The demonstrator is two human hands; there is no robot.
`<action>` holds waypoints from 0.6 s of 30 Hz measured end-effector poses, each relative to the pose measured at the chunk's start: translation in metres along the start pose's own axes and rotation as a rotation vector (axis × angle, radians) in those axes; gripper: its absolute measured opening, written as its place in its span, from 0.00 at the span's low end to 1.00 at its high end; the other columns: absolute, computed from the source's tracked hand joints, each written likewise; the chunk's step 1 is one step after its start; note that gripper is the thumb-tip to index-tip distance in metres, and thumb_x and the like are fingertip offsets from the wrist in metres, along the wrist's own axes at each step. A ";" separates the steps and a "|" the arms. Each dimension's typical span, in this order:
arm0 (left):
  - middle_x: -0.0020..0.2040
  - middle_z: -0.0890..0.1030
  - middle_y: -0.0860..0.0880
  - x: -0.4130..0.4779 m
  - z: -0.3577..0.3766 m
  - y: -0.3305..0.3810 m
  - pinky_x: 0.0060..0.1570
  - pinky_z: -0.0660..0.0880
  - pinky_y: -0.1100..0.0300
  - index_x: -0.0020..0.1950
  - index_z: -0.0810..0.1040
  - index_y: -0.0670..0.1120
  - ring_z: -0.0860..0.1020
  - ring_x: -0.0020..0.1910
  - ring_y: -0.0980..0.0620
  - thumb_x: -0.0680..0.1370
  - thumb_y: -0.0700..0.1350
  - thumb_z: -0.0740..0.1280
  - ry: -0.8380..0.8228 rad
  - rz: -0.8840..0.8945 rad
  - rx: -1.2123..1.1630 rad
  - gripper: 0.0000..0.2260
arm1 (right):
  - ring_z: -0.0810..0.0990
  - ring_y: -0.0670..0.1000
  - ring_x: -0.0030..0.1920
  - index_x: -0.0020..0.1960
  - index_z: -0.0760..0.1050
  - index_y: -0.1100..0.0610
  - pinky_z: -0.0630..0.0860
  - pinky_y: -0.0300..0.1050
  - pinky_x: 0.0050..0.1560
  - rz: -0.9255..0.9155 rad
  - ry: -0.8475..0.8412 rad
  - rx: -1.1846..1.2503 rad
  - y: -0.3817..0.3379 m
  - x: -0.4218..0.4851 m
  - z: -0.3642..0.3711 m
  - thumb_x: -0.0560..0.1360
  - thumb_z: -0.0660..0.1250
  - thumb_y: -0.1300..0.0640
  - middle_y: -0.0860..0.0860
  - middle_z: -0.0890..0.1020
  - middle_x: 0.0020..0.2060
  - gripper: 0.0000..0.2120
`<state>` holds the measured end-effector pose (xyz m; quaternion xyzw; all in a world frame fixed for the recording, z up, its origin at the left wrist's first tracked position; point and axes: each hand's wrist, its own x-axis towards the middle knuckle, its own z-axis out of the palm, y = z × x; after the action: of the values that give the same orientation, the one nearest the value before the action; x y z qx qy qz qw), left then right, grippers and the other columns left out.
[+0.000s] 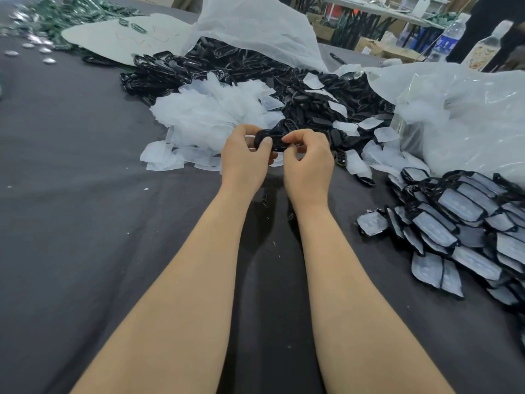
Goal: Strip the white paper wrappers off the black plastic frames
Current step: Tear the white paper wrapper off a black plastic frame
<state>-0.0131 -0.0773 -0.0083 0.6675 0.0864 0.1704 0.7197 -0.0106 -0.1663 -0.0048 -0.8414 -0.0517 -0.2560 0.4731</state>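
Both hands' curled fingers [262, 143] pinch one black frame [274, 140].

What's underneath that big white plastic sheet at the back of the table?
Black frames spill out from under the plastic sheet in a heap. How far the heap runs beneath is hidden by the sheet.

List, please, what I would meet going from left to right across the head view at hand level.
In order: wrapper pile → left hand → held frame → right hand → wrapped frames.
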 end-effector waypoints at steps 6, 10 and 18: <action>0.42 0.79 0.50 -0.001 0.000 0.001 0.50 0.80 0.52 0.49 0.70 0.49 0.80 0.34 0.56 0.79 0.37 0.63 0.013 0.018 -0.009 0.07 | 0.80 0.50 0.42 0.55 0.72 0.57 0.77 0.45 0.50 0.323 0.004 0.404 0.004 0.006 -0.001 0.76 0.64 0.63 0.51 0.79 0.43 0.08; 0.42 0.80 0.49 -0.002 0.000 0.001 0.51 0.80 0.51 0.51 0.72 0.49 0.80 0.34 0.57 0.78 0.37 0.63 -0.011 0.054 0.041 0.07 | 0.80 0.48 0.37 0.53 0.74 0.58 0.78 0.44 0.47 0.388 -0.069 0.450 0.007 0.009 -0.001 0.77 0.65 0.63 0.51 0.80 0.41 0.06; 0.42 0.82 0.46 -0.004 -0.001 -0.002 0.45 0.80 0.58 0.49 0.71 0.50 0.82 0.34 0.59 0.79 0.38 0.63 0.004 0.133 0.203 0.07 | 0.81 0.55 0.44 0.49 0.73 0.56 0.78 0.57 0.55 0.352 -0.022 0.349 0.004 0.005 0.000 0.75 0.66 0.64 0.54 0.81 0.41 0.05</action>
<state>-0.0171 -0.0781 -0.0106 0.7409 0.0602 0.2095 0.6353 -0.0047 -0.1696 -0.0057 -0.7457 0.0471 -0.1479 0.6479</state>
